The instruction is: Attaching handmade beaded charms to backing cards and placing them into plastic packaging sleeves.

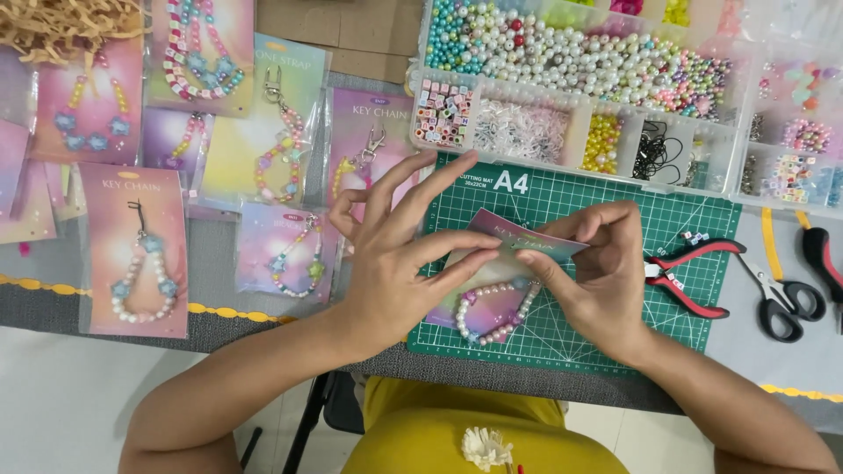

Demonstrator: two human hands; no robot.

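beaded charm card held over the cutting mat

while both hands pinch it, the pink backing card (514, 250) with its pearl bead loop (494, 312) sits above the green cutting mat (580, 202). left hand (395, 263) and right hand (597, 272) grip its top edge. red pliers (689, 276), black scissors (781, 298), a bead organizer (615, 154) and packaged keychains (136, 250) lie around.

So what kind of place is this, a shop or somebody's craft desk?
Most likely a home bead-craft desk for making keychains: a compartmented bead box, a green cutting mat with red-handled pliers, and finished beaded keychains on backing cards laid out beside it.
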